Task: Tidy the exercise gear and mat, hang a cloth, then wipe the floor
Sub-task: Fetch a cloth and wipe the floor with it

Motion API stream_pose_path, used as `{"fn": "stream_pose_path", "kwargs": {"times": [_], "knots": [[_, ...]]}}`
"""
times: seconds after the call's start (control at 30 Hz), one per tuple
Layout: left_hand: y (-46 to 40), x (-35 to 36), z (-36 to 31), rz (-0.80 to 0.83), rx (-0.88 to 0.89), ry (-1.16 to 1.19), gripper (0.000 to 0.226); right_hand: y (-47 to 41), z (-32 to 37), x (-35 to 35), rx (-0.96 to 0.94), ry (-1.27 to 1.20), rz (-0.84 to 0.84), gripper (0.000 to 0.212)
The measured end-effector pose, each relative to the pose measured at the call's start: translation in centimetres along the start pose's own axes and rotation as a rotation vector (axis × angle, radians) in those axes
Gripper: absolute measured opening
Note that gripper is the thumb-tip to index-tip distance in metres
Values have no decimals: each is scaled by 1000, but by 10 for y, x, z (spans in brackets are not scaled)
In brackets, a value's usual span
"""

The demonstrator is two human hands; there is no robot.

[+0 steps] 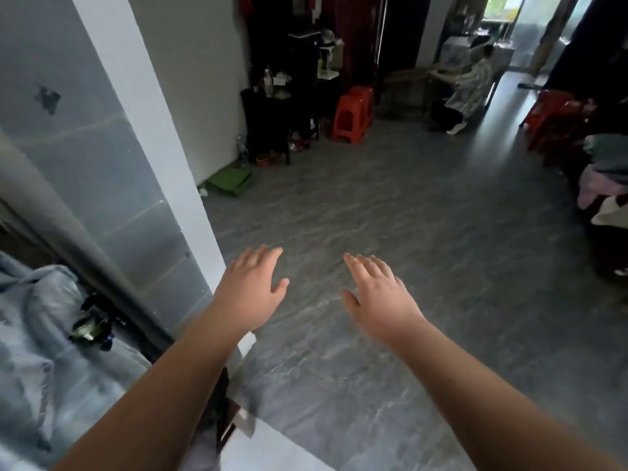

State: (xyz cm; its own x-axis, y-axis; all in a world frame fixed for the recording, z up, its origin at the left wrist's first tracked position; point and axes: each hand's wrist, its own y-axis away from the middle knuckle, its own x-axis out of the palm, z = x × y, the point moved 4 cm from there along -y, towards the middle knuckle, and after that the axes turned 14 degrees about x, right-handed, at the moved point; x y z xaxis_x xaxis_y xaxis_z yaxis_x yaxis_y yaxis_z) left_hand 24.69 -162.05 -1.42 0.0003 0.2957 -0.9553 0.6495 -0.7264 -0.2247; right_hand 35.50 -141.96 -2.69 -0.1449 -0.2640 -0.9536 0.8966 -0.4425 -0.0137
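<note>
While you look down from the head view, your left hand (249,288) and right hand (380,297) reach forward palms-down, fingers straight and spread, holding nothing, above the grey floor (424,232). No readable writing anywhere.

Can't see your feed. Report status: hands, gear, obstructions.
Left hand and right hand open, empty, held out over grey floor. No mat or cloth identifiable. Orange stools far ahead.
</note>
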Motion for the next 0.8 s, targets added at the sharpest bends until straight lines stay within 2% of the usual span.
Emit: {"fn": "stream_pose_path", "kwargs": {"times": [0.2, 0.47, 0.67, 0.8], "knots": [[-118, 30, 51, 34, -83, 45, 59, -140, -3, -11, -19, -12, 14, 65], [-318, 82, 162, 77, -122, 61, 66, -362, 4, 9, -8, -12, 19, 63], [-481, 93, 249, 123, -142, 132, 68, -528, 9, 14, 44, -52, 52, 63], [-573, 101, 281, 159, -146, 113, 67, -629, 3, 15, 53, -43, 38, 64]]}}
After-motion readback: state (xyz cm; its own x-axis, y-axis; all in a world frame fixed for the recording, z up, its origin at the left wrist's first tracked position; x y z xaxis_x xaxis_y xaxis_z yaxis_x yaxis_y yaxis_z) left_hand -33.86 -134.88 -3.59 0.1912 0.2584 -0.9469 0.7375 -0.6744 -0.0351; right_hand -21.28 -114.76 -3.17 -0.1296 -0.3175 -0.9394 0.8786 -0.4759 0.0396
